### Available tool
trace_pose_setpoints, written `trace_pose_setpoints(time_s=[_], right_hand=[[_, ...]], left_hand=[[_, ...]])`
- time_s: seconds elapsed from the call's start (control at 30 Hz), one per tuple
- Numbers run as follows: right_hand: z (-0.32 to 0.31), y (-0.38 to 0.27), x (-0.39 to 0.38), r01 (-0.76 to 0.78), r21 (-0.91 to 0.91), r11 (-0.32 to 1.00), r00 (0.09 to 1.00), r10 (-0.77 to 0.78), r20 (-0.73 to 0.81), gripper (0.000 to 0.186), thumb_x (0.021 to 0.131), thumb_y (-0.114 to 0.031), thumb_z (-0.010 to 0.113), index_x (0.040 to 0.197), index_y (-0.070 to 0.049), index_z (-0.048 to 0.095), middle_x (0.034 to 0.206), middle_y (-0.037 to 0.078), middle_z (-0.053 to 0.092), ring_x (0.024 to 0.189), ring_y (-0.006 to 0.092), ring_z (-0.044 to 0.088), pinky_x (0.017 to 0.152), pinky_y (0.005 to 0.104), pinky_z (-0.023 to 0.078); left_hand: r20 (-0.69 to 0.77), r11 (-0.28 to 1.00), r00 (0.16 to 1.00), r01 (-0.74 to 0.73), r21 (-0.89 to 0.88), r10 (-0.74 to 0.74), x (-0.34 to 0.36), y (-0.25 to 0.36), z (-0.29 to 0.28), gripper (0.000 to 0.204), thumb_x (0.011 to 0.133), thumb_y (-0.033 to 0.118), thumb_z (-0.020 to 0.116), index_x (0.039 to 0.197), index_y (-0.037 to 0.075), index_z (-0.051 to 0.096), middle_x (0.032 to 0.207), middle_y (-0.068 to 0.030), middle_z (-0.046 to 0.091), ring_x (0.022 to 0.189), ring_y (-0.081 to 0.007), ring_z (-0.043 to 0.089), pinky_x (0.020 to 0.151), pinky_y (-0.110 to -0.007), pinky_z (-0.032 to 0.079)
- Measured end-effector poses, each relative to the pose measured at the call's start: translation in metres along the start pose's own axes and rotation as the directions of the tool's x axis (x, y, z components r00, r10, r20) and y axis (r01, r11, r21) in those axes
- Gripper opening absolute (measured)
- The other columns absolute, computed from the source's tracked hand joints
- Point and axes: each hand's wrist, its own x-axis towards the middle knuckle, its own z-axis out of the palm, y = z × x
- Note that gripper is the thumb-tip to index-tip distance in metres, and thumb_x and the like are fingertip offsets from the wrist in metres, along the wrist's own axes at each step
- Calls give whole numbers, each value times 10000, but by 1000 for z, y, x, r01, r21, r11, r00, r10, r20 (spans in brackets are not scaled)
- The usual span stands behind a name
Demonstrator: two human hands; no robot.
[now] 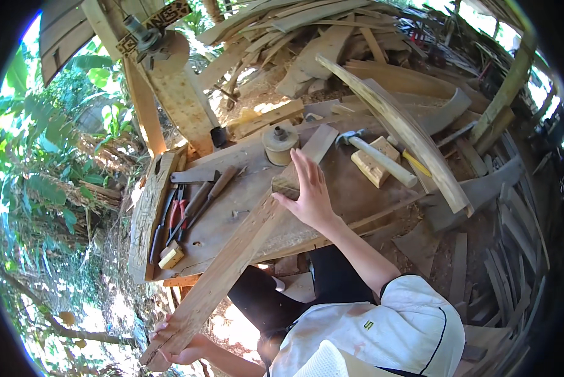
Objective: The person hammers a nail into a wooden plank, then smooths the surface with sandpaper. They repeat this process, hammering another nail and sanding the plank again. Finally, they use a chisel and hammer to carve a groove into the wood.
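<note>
A long wooden plank [222,264] slants across the view from the lower left up over the workbench. My left hand [188,349] is closed round its lower end, with fingers showing on both sides. At the upper end, my right hand [312,196] holds the plank, its thumb against the near edge and its fingers reaching past the end. Just beyond that hand lie a greyish wood piece [323,139] and a round pale container with a dark cap [281,145]. A hammer [382,161] rests on a wood block [374,164] to the right.
Several hand tools, including red-handled pliers [176,212], lie at the left of the wooden workbench [232,217]. A curved timber [398,135] slopes across the right. Wood offcuts [323,53] are heaped at the back and right. A post [178,103] stands behind the bench.
</note>
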Motion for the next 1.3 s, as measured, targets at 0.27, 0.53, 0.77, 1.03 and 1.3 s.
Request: trace_pose_setpoints(time_s=[0.27,0.53,0.77,1.03,1.3], right_hand=[[-3,20,-6,421,-67,904,863,-377,335,685,929,-394,745,1472,-28,546,1557,148,518,1498,316,422,1251,541,300],[-19,40,8,217,180,959,857,-276,435,709,982,-523,646,1441,13,572,1541,164,535,1450,303,488,1228,444,379],[-24,-9,-20,278,297,914,806,-390,445,796,988,-635,577,1447,15,564,1546,167,529,1461,318,474,1230,437,372],[-27,31,-3,147,157,977,885,-201,421,804,972,-567,649,1483,39,512,1578,179,487,1494,319,428,1220,438,381],[-15,36,6,52,395,917,939,-180,293,677,990,-482,667,1479,-28,555,1543,150,538,1486,299,444,1234,438,361]], left_hand=[[141,997,990,-8,-80,19,7,23,16,416,936,411,505,1155,58,529,1003,-137,565,1022,-286,582,1054,-482,466],[300,972,952,6,-233,66,43,61,-35,548,893,473,622,1184,23,509,1053,-149,528,1003,-325,559,956,-436,441],[74,952,949,-306,8,305,43,63,-19,703,860,648,590,1340,136,551,880,-87,495,639,-204,433,561,-374,375],[244,823,815,-415,-389,526,41,66,38,520,911,526,579,1200,95,578,890,-89,517,608,-192,424,549,-375,408],[245,911,886,-342,-232,394,40,94,53,467,888,488,638,990,38,567,746,-54,458,561,-187,427,575,-367,423]])
